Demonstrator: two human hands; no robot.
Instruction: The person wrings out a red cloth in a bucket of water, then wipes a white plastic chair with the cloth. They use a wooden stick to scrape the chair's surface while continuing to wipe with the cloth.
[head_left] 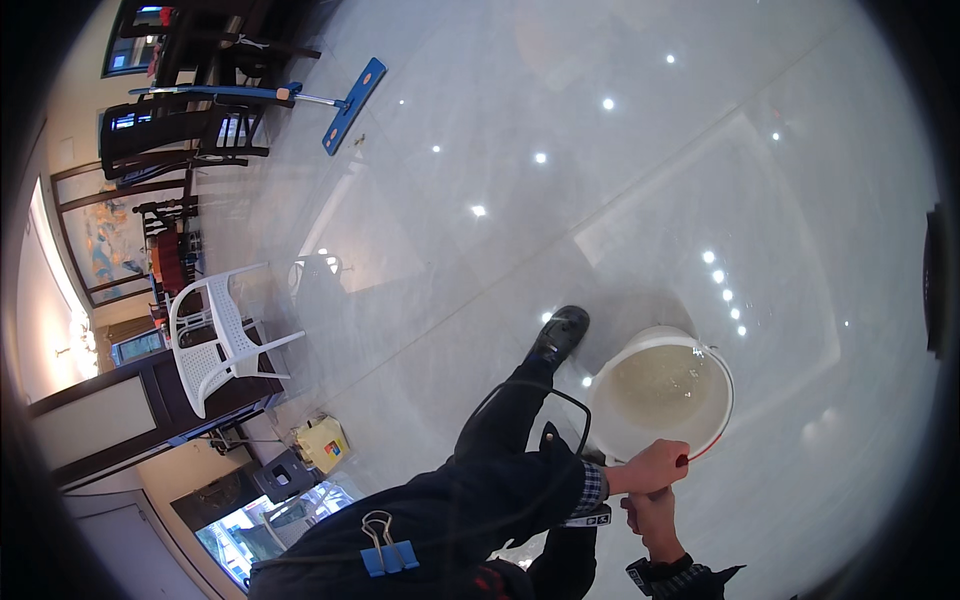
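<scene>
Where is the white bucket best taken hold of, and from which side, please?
Probably by its thin curved handle, from the person's near side, where the left hand meets it. The handle curves round the right of the rim towards that hand. The bucket is open and holds murky liquid, so gripping only the rim might tip it.

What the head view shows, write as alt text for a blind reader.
A person's left hand is closed at the rim of a white bucket of cloudy liquid, right hand beside it. Farther off are a blue flat mop and white chair.
</scene>
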